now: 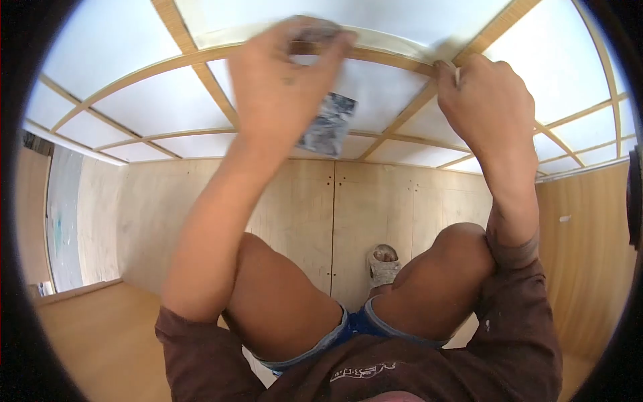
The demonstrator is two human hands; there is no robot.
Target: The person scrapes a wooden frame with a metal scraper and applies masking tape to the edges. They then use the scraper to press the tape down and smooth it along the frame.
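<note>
A white panel (pixel 161 104) crossed by a grid of thin wooden strips (pixel 392 61) spans the top of the view. My left hand (pixel 284 67) is over a strip near the middle, its fingers curled round something dark and blurred that I cannot make out. Below that hand a dark grey, patterned square piece (pixel 328 125) shows against the panel; whether it is attached or hanging is unclear. At a strip crossing on the right, my right hand (pixel 485 90) is closed, with a small pale thing showing between thumb and fingers.
Plywood boards (pixel 295 208) lie below the panel, with my bent legs and one sandalled foot (pixel 384 264) over them. A wooden board (pixel 583 248) stands at the right, another wooden surface (pixel 114 335) is at the lower left, and a dark object (pixel 633 197) sits at the right edge.
</note>
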